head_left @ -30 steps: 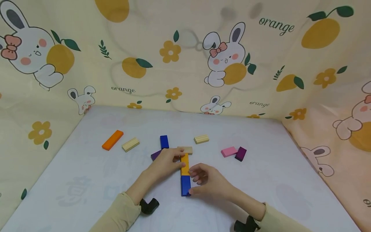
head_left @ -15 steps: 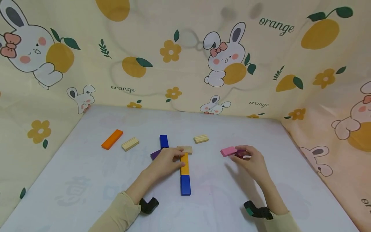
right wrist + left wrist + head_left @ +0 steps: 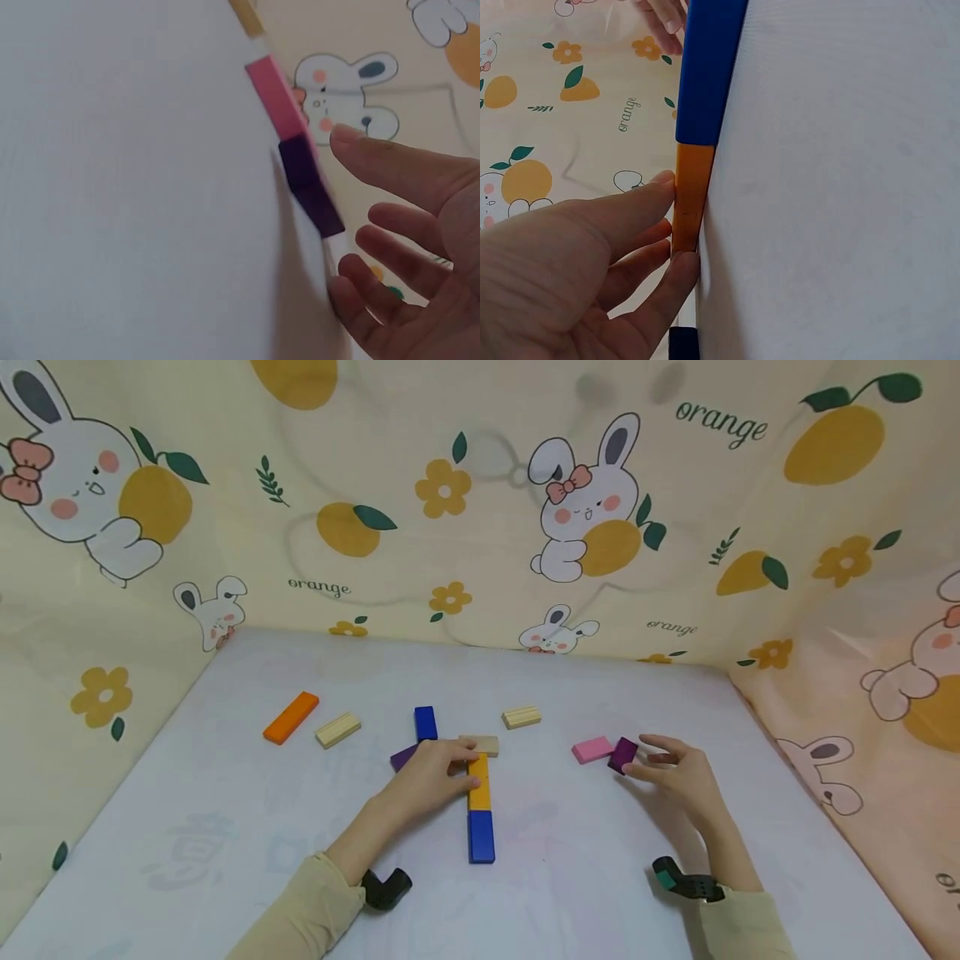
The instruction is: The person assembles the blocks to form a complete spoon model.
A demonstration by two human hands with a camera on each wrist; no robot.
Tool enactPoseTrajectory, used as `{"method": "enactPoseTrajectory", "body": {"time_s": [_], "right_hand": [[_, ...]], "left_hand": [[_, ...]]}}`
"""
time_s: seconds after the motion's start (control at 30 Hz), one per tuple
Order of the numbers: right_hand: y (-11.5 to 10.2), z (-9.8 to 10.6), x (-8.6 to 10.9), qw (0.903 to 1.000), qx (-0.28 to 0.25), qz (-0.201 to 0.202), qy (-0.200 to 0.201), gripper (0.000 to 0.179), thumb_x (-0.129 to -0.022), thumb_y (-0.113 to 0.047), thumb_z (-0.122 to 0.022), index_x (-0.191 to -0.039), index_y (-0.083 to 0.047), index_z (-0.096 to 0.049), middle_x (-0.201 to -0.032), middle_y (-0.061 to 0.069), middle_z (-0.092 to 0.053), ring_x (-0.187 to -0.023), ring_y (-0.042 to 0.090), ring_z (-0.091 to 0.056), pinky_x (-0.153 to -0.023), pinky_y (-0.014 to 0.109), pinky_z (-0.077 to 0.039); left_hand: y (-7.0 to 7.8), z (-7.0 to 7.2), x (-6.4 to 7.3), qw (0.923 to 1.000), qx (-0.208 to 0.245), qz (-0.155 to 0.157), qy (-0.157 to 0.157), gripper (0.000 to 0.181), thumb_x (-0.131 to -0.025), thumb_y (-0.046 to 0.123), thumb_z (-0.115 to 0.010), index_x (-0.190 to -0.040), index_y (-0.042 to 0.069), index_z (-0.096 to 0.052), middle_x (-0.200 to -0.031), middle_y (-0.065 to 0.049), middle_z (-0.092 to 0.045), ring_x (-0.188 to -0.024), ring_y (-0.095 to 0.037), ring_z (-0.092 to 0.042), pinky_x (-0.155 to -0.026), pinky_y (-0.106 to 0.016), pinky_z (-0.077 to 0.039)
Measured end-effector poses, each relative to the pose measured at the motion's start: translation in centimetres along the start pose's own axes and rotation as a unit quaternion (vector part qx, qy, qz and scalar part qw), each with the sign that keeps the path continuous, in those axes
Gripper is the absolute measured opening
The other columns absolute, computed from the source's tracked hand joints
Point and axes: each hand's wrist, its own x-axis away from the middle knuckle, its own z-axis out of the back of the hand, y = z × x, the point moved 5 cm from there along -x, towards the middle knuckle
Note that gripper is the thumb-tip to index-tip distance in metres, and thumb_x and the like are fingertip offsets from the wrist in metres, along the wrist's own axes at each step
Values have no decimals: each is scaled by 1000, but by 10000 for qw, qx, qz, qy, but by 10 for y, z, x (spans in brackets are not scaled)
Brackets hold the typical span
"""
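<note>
Yellow block [image 3: 479, 787], head view: mid worktop [image 3: 570, 877], pinched by the left hand [image 3: 426, 777], a blue block [image 3: 482, 837] against its near end. On the right, the right hand [image 3: 688, 783], fingers loosely parted, is just beside a dark purple block [image 3: 622, 756]. Left wrist view: fingers and thumb grip the yellow block's far part. Right wrist view: relaxed fingers, apart from the dark purple block.
</note>
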Motion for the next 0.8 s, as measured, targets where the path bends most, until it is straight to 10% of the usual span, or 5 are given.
{"method": "enactPoseTrajectory", "body": {"time_s": [0.5,0.8], "right_hand": [[9,-5,-9,9991,267,45,-319,79,-78,-37,-84,-142,-6,-50,-136,24,-52,-119,39,-50,-91,41,-47],[7,-7,-10,9991,307,95,-263,74,-77,-31,-86,-137,-3,-54,-131,25,-54,-114,39,-53,-82,27,-49]], "left_hand": [[-2,-1,-1,10000,-18,91,1,40,-91,23,-73,-127,8,-67,-138,-3,-56,-123,-19,-54,-97,-32,-47],[-1,-1,-1,10000,-28,20,54,39,-90,21,-74,-126,6,-68,-136,-6,-58,-121,-21,-56,-96,-33,-48]]}}
